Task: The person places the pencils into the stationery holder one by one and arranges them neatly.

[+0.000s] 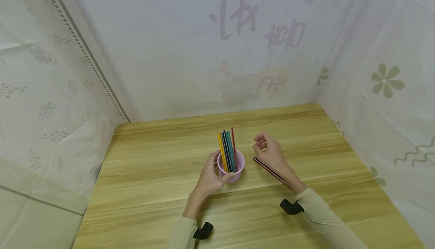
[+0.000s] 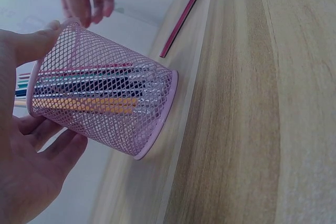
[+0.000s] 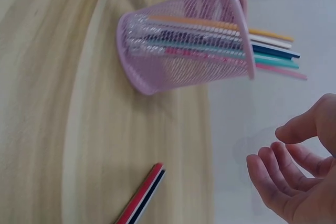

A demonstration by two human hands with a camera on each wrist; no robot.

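A pink mesh pencil cup [image 2: 100, 87] holds several pencils [image 1: 228, 149] in yellow, dark blue, teal and red, their ends above the rim. My left hand [image 1: 209, 179] grips the cup at its rim, thumb on the near side and fingers around the left. Whether the cup's base touches the table fully, I cannot tell. To the cup's right, my right hand [image 1: 270, 153] hovers with loosely bent fingers and nothing between them, as the right wrist view confirms. Below it, a red pencil and a black one [image 3: 140, 195] lie side by side on the table.
The wood-grain table [image 1: 146, 173] reaches back to a pale printed curtain [image 1: 163, 52]. More patterned cloth [image 1: 380, 128] hangs along the right side, and also on the left. A black wrist mount [image 1: 291, 206] sticks out from the right sleeve, another from the left.
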